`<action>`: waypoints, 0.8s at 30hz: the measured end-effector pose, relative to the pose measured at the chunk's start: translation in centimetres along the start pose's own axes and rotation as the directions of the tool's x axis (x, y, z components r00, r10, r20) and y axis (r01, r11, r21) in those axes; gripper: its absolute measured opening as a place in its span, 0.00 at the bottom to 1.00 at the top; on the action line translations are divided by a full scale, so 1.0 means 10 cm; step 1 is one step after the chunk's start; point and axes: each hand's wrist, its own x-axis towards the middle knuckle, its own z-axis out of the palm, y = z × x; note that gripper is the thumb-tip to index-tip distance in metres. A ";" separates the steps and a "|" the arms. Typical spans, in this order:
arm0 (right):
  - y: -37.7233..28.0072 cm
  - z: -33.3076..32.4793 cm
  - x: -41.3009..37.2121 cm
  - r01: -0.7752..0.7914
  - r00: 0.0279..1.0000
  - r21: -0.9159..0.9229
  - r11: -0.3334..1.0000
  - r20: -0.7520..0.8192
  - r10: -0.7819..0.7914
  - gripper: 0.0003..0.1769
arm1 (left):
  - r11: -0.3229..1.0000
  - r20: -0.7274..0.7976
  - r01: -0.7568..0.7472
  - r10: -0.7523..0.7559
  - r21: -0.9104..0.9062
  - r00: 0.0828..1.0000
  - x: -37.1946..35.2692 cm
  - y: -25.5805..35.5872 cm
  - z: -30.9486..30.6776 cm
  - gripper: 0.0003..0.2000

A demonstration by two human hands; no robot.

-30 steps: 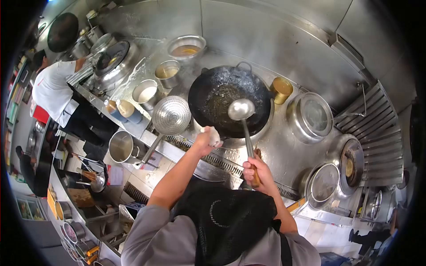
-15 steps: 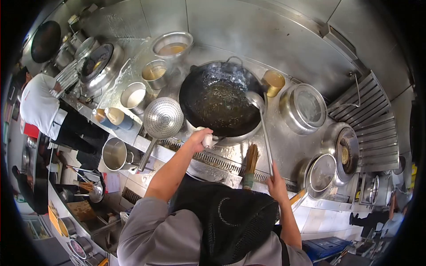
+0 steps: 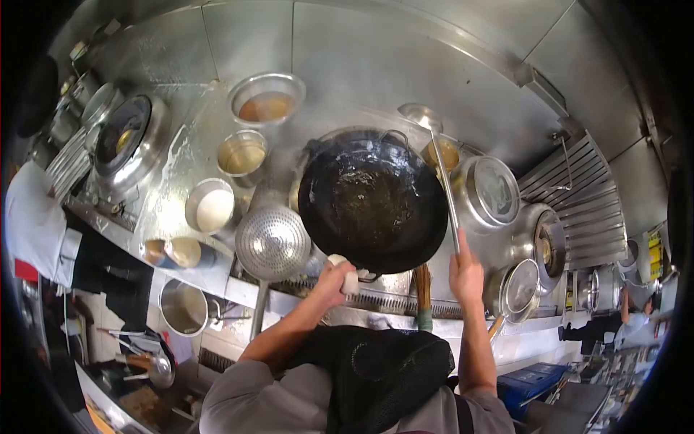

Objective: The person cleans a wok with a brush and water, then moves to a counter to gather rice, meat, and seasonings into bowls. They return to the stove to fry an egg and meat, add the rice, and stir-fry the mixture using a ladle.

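Note:
A large black wok (image 3: 361,231) sits over the burner with dark, shiny liquid in its bottom. At its near edge my left hand (image 3: 334,282) is closed around a folded white cloth (image 3: 350,283), against the wok's near handle. My right hand (image 3: 466,277) grips the long handle of a metal ladle (image 3: 421,116). The ladle's bowl is raised beyond the wok's far right rim, by the back wall. Left of the wok rests a perforated strainer (image 3: 272,242), its handle toward me. A bamboo brush (image 3: 423,289) stands near the wok's front right.
Left are a bowl of brown liquid (image 3: 266,105), a pot of yellowish liquid (image 3: 243,153), a pot of white liquid (image 3: 212,208) and squeeze bottles (image 3: 184,252). Lidded pots (image 3: 494,192) line the right. A co-worker (image 3: 36,217) stands far left.
The ladle has lifted from the wok's right side to above its far right rim. The wok now appears tilted toward me and shifted slightly right in view, my left hand still at its handle.

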 end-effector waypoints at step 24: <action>-3.85 -0.13 3.26 0.464 0.881 -0.225 0.857 0.225 -0.417 0.29 | 0.745 -0.223 -0.667 0.647 -0.020 0.729 0.31 3.13 0.07 0.09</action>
